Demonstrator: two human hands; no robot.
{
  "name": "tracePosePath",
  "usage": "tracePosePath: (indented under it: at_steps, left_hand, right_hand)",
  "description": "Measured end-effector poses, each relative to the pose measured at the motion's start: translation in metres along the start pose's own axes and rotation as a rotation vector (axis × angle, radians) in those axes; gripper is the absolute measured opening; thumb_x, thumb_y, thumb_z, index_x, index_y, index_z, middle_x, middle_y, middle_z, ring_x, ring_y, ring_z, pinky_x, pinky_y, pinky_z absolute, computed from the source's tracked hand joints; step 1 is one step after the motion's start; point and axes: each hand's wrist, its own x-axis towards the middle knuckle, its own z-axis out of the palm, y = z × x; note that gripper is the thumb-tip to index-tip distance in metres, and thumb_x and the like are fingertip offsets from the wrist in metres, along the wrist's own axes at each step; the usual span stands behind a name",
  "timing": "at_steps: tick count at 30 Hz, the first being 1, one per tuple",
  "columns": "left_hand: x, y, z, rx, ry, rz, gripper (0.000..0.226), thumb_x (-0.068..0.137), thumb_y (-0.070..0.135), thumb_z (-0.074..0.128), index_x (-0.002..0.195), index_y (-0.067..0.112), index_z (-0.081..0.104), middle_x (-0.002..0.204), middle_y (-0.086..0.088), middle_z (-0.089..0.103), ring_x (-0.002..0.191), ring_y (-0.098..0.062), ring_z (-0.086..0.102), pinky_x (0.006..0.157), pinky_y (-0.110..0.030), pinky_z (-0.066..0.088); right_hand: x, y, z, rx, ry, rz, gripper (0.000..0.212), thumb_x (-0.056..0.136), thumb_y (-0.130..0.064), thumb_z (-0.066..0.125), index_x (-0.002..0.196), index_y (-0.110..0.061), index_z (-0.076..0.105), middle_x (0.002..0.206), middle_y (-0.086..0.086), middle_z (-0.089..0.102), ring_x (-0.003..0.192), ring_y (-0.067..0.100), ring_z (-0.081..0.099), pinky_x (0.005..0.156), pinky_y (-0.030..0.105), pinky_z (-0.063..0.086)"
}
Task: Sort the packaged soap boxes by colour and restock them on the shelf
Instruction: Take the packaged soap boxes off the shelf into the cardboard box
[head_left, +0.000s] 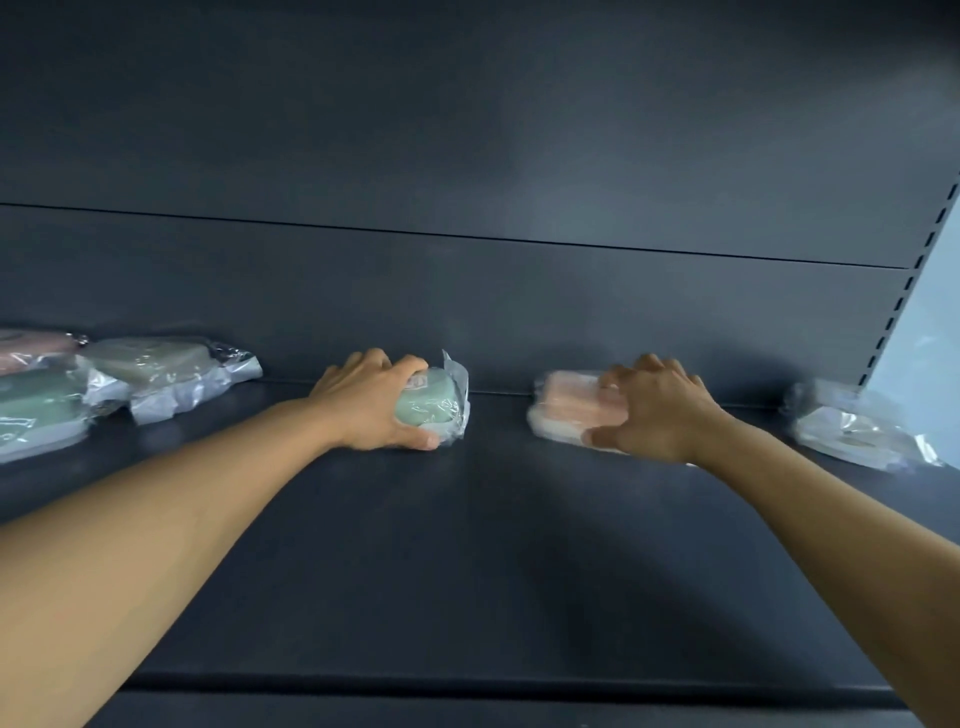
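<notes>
At the far edge of the dark shelf (467, 545), against the back panel (467, 291), my left hand (371, 402) grasps a green soap box (428, 405) in clear wrap, fingers curled over its top and thumb under its near edge. To the right, well apart from it, my right hand (657, 410) rests on a pink soap box (569, 408); the picture is blurred there, and I cannot tell whether those fingers clamp the box or only press on it.

Far left, a cluster of wrapped boxes lies together: a pale beige box (156, 364), a green one (36, 405) nearer me, and a pink one (31, 348) behind it at the frame's edge. Far right, near the slotted upright (904, 291), sits a pale wrapped box (857, 426) whose colour I cannot make out.

My judgement: the colours on the left stand mixed, so the sorting is unfinished. The slick, loose wrap could slip under either hand, and sliding the green box leftward risks shoving the beige box's trailing film and scattering that cluster.
</notes>
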Motion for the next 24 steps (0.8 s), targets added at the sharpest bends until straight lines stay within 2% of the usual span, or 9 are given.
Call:
tracePosePath:
  at_steps: [1,3,6,8,14,19,24]
  left_hand:
    - [-0.001,0.0,0.0,0.008,-0.014,0.0,0.095,0.064,0.07,0.067,0.142,0.037,0.024,0.137,0.0,0.039,0.128,-0.023,0.033,0.102,-0.04,0.033]
    - [-0.003,0.001,-0.003,0.023,-0.046,-0.006,0.099,0.065,0.069,0.068,0.144,0.033,0.022,0.14,0.001,0.039,0.13,-0.024,0.03,0.103,-0.041,0.032]
    - [-0.011,-0.002,-0.008,0.042,-0.081,-0.034,0.099,0.066,0.07,0.067,0.144,0.024,0.026,0.139,0.0,0.039,0.13,-0.025,0.03,0.103,-0.04,0.032]
    - [-0.02,-0.005,-0.011,0.019,-0.105,-0.049,0.096,0.07,0.071,0.063,0.143,0.022,0.027,0.14,-0.001,0.037,0.131,-0.025,0.032,0.104,-0.04,0.032]
    - [-0.057,-0.019,-0.02,0.004,-0.123,-0.059,0.09,0.075,0.072,0.056,0.144,0.021,0.027,0.143,-0.004,0.038,0.133,-0.026,0.036,0.105,-0.04,0.033]
    - [-0.109,-0.052,-0.032,-0.033,-0.067,-0.091,0.091,0.069,0.074,0.062,0.138,0.022,0.036,0.137,0.0,0.046,0.127,-0.022,0.042,0.102,-0.039,0.038]
    - [-0.178,-0.093,-0.051,-0.127,-0.033,-0.114,0.096,0.068,0.069,0.067,0.144,0.02,0.032,0.141,0.001,0.043,0.127,-0.021,0.043,0.102,-0.038,0.04]
  right_hand:
    - [0.0,-0.007,-0.005,0.046,0.023,-0.013,0.07,0.073,-0.059,0.065,0.132,-0.027,0.043,0.127,0.006,0.045,0.125,0.029,0.036,0.099,0.038,0.033]
    - [0.001,-0.016,-0.01,0.106,0.035,-0.006,0.082,0.072,-0.061,0.067,0.139,-0.028,0.035,0.133,0.007,0.041,0.13,0.029,0.031,0.102,0.039,0.03]
    - [0.001,-0.019,-0.003,0.128,-0.143,-0.018,0.1,0.068,-0.064,0.068,0.148,-0.029,0.019,0.145,0.007,0.029,0.136,0.03,0.022,0.108,0.041,0.027]
    - [-0.003,-0.024,0.007,0.181,-0.23,-0.045,0.103,0.066,-0.061,0.072,0.148,-0.029,0.018,0.142,0.005,0.032,0.134,0.028,0.025,0.108,0.041,0.031]
    - [-0.029,-0.065,0.009,0.113,-0.105,-0.102,0.095,0.063,-0.064,0.071,0.142,-0.029,0.029,0.13,0.007,0.042,0.126,0.028,0.036,0.104,0.041,0.031]
    - [-0.065,-0.11,-0.005,0.115,-0.065,-0.106,0.095,0.06,-0.064,0.073,0.139,-0.028,0.033,0.128,0.006,0.046,0.123,0.027,0.041,0.103,0.04,0.035]
    - [-0.12,-0.163,-0.026,0.137,-0.047,-0.11,0.095,0.059,-0.063,0.074,0.139,-0.029,0.034,0.126,0.006,0.046,0.121,0.027,0.042,0.101,0.04,0.036]
